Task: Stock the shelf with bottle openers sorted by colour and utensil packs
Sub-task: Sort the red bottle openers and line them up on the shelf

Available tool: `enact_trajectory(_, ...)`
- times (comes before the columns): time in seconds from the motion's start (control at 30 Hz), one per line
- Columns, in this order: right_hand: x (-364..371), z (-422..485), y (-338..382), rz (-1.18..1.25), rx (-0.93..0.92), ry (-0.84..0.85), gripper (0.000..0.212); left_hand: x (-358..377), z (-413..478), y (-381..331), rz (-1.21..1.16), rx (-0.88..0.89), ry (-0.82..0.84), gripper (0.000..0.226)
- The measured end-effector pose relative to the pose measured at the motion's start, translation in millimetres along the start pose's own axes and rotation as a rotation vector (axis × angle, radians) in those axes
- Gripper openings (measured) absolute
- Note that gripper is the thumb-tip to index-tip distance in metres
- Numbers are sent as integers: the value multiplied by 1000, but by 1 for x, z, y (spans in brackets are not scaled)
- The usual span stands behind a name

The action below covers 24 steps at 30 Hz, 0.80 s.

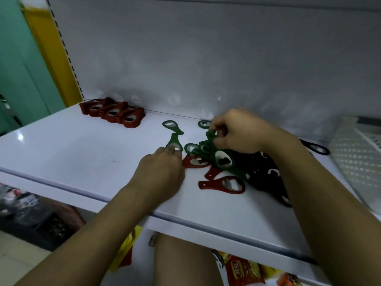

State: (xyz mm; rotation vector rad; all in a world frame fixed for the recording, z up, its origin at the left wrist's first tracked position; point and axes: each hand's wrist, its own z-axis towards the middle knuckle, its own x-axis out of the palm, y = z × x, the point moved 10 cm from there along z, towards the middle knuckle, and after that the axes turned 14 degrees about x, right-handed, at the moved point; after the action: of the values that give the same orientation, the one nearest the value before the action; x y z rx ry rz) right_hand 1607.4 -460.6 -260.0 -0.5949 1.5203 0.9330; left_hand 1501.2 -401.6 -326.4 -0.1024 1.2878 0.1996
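1. Right hand (pixel 237 133) pinches a green opener (pixel 210 134) atop the mixed pile (pixel 237 168).
2. Left hand (pixel 162 172), fingers seemingly straight, touches the loose green opener (pixel 174 142) just ahead, its handle pointing toward the back of the shelf (pixel 82 162).

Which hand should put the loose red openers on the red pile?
Left. The left hand lies beside the loose red openers and nearer the red pile; the right hand grips green openers.

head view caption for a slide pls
Right hand pinches a green opener from the mixed pile while left hand touches a second green opener; sorted red openers sit back left.
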Motion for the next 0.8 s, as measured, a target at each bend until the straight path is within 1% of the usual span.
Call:
enact_trajectory(0.13,-14,8,-3,61,46,-159,12,-2,0,6,-75,-37,11,22)
enact_trajectory(0.23,-21,6,-13,94,92,-345,12,3,8,8,-79,-67,46,37)
enact_trajectory(0.27,-20,3,-15,103,97,-382,14,5,11,8,-81,-71,51,41)
enact_trajectory(0.3,-15,3,-17,82,98,-366,20,6,15,6,-89,-74,50,40)
enact_trajectory(0.33,-4,4,-18,40,96,-296,29,7,19,5,-104,-78,44,37)
enact_trajectory(0.4,23,4,-22,-21,97,-97,57,9,24,5,-147,-106,35,27)
enact_trajectory(0.43,31,3,-24,-22,103,-27,68,10,26,7,-161,-129,33,25)
enact_trajectory(0.47,36,3,-25,-14,105,12,75,10,27,9,-173,-156,38,25)
enact_trajectory(0.53,43,3,-27,-26,112,38,83,16,28,12,-213,-203,75,25)
enact_trajectory(0.63,51,4,-25,-100,103,26,84,25,27,13,-285,-227,140,21)
enact_trajectory(0.73,48,5,-21,-140,72,-37,68,24,27,19,-308,-227,157,20)
enact_trajectory(0.8,41,6,-22,-142,69,-103,60,23,23,24,-373,-227,159,21)
